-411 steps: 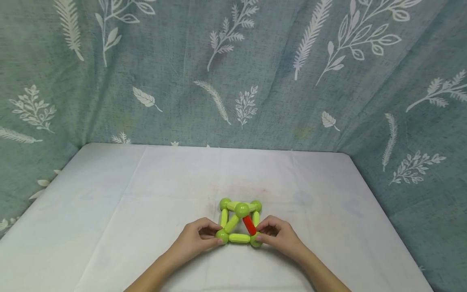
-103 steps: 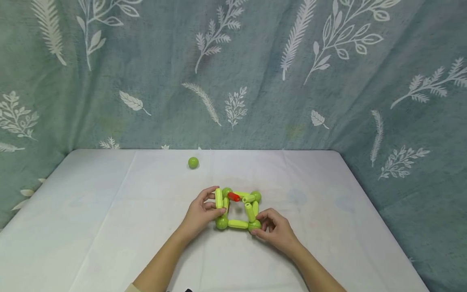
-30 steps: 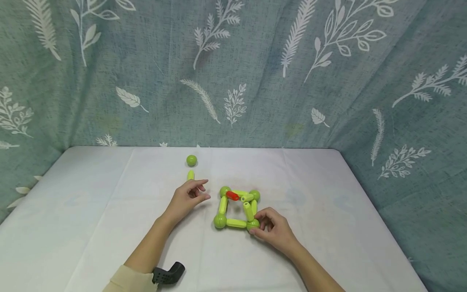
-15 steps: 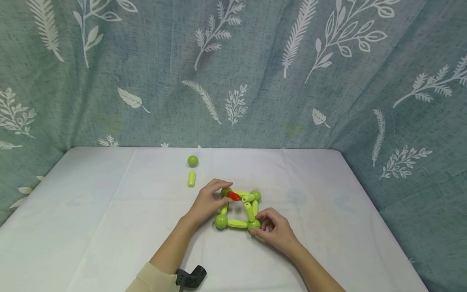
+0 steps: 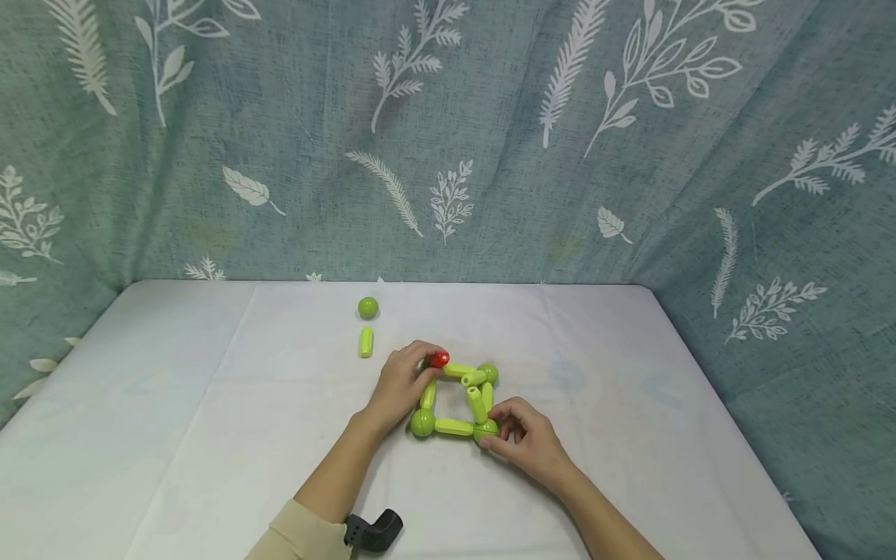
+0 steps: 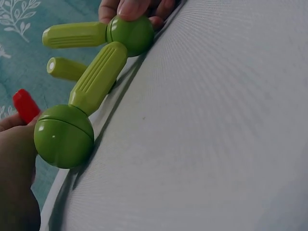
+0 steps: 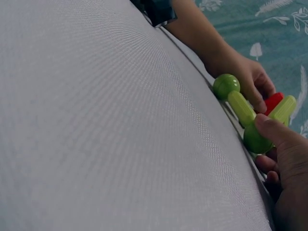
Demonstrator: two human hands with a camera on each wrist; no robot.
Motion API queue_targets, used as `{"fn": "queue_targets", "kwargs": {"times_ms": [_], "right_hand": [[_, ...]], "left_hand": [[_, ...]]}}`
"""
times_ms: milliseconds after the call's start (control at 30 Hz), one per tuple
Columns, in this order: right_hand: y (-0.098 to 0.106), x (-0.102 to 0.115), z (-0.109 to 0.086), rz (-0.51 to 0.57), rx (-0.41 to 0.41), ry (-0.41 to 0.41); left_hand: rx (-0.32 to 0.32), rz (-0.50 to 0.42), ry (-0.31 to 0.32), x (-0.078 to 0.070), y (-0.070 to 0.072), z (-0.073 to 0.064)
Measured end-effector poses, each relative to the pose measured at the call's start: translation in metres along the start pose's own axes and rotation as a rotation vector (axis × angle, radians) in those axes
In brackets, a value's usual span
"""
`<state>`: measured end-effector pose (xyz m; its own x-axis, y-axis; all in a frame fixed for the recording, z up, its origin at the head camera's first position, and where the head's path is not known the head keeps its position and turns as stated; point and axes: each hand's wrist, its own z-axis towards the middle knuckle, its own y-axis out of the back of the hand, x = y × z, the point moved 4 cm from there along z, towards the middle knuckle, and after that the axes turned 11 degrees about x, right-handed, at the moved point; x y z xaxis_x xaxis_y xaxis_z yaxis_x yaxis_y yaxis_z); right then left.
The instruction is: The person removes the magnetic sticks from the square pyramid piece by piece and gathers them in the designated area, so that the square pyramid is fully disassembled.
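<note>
A square frame of green balls and light green rods lies on the white table. My left hand pinches the red rod at the back left corner; its fingers mostly hide the ball there. At the front right corner my right hand grips a green ball, from which a light green rod slants up. Another such rod sticks out from the back right ball. The front left ball shows large in the left wrist view, with no fingers curled round it.
Beyond the frame, to the left, lie a loose green ball and a loose light green rod. A patterned green curtain hangs behind the table's far edge. A black device sits at the left wrist.
Earlier, rods met at a raised top ball; that ball and one rod now lie loose. My left hand has left the loose rod, moved right and tilted the red rod up. The right hand keeps its place.
</note>
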<state>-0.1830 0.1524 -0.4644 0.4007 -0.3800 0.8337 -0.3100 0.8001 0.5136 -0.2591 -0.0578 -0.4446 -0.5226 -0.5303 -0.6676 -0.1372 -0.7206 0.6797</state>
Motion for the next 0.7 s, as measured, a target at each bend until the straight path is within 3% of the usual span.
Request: {"fn": "queue_targets", "kwargs": {"times_ms": [233, 467, 567, 700], "right_hand": [[0.000, 0.001, 0.000, -0.018, -0.003, 0.005], [-0.001, -0.002, 0.000, 0.007, 0.002, -0.014], [-0.001, -0.001, 0.000, 0.014, -0.005, -0.006], [-0.002, -0.002, -0.001, 0.021, -0.013, 0.017]], "left_hand": [[-0.045, 0.038, 0.068, 0.005, -0.001, 0.002], [-0.143, -0.171, 0.153, 0.009, 0.003, 0.004], [-0.158, -0.224, 0.182, 0.011, 0.006, 0.003], [-0.147, -0.365, 0.187, 0.012, 0.012, 0.002]]}}
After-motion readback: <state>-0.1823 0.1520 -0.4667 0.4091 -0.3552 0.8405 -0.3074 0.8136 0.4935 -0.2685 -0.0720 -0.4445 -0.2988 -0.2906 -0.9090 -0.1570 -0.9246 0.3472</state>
